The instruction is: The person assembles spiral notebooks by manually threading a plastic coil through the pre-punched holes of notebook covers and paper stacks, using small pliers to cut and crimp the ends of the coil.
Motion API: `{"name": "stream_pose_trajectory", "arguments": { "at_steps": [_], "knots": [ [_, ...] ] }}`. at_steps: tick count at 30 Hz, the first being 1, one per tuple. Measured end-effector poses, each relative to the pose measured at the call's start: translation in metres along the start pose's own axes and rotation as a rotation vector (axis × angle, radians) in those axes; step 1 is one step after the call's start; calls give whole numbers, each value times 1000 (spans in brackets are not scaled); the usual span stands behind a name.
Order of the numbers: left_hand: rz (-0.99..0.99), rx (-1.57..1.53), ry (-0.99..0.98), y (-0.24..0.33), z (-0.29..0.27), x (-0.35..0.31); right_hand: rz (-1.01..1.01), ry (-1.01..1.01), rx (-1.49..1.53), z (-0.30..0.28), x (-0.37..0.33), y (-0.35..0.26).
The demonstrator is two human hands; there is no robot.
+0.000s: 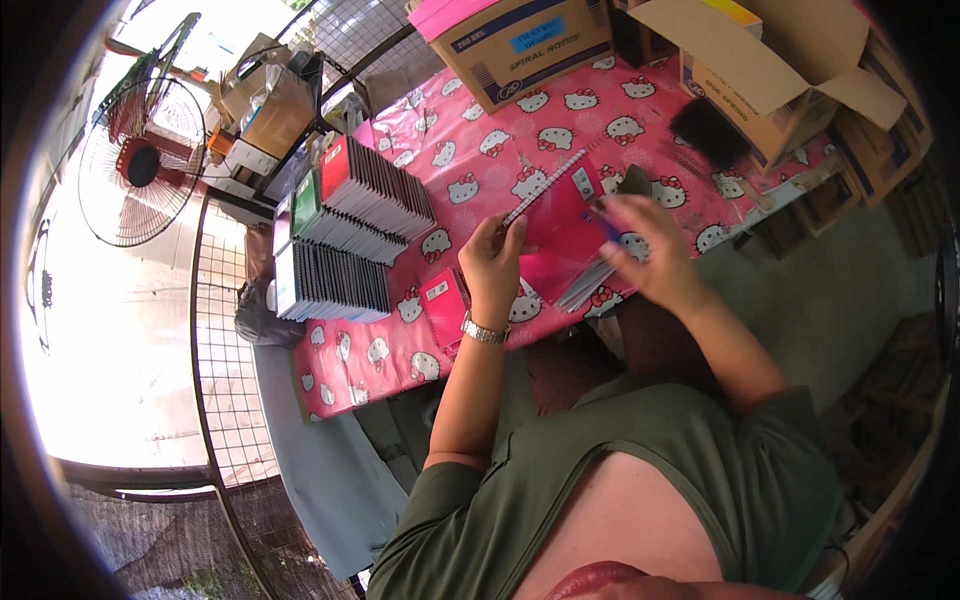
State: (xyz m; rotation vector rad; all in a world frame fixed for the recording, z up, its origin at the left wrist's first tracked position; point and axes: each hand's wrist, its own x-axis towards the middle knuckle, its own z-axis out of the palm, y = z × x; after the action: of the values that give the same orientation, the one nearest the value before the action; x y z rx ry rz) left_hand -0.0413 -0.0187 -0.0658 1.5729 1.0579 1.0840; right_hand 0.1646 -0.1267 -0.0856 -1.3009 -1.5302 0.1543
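My left hand (pixel 492 258) grips a bright pink spiral notebook (pixel 556 218) by its spine, holding it tilted above the table. The notebook's coil runs up and away from my fingers. At its right side, my right hand (pixel 655 252) has a small tool with a blue-purple handle (pixel 609 229) at its fingertips; motion blurs it, and its exact kind is unclear. Beneath the notebook, a fanned pile of notebooks (pixel 584 287) lies at the table's near edge. Another pink notebook (pixel 441 300) rests left of my watch-wearing wrist, partly hidden by it.
Stacked spiral notebooks with red (pixel 375 188), green (pixel 312 205) and blue (pixel 330 282) covers stand at left. Cardboard boxes (pixel 525 50) line the back; an open box (pixel 745 85) is at right beside a black bristly bundle (pixel 708 132). A fan (pixel 143 165) stands far left.
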Motion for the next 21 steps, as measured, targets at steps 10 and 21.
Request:
{"name": "stream_pose_trajectory", "arguments": {
  "at_steps": [10,21],
  "knots": [
    [302,247,129,-19,6,-10,-59,-210,-19,19,12,-44],
    [623,996,240,41,-74,3,293,-4,301,-17,2,28]
  ]
}}
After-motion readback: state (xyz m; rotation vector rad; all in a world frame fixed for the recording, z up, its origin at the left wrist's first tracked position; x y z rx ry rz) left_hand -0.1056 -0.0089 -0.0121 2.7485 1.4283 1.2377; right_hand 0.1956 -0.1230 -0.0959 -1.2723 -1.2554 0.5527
